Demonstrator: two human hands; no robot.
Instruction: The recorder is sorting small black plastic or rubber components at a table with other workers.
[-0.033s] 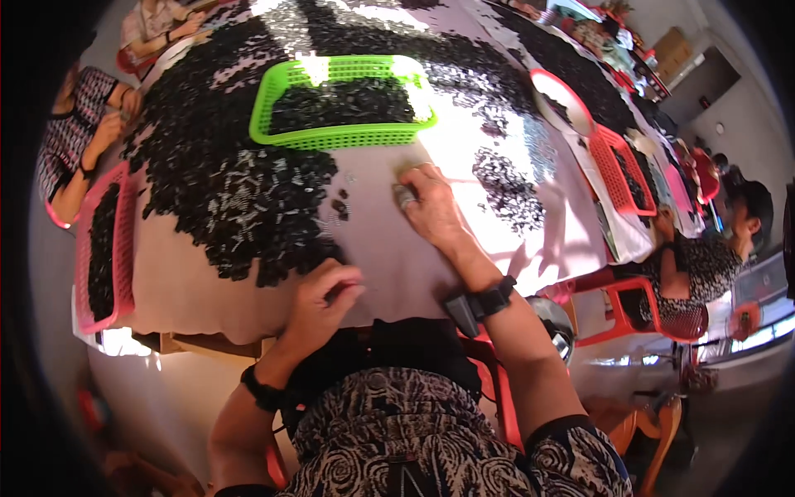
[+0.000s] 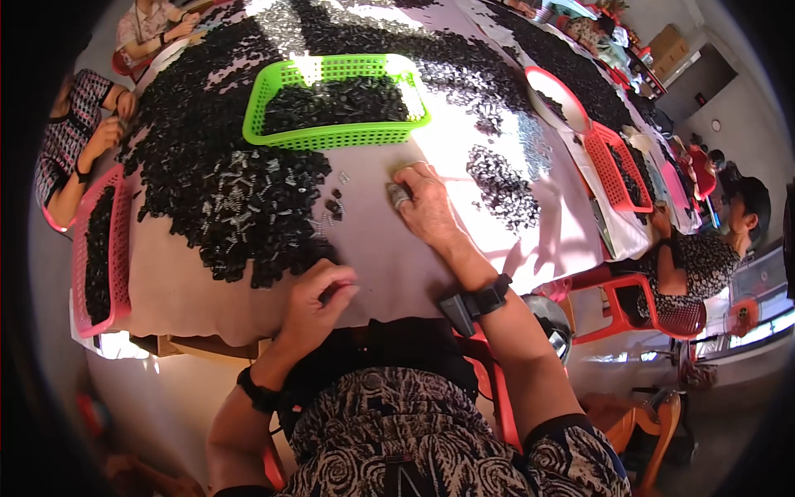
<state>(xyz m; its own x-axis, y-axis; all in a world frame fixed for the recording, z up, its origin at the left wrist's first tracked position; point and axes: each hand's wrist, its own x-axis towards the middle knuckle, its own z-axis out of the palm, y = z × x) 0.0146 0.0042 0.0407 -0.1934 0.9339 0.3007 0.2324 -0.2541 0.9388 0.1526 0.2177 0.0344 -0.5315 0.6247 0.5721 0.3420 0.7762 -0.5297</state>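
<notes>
Small metal piece (image 2: 398,195) under right hand (image 2: 428,207); orientation too small to tell.

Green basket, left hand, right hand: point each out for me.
Green basket (image 2: 331,137), head view, front wall.
Left hand (image 2: 319,300), head view, back of hand.
Right hand (image 2: 426,203), head view, back of hand.

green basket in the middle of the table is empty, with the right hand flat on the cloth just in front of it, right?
Not empty: the head view shows the green basket holding a heap of small black parts. The right hand does lie flat on the cloth just in front of it.
</notes>
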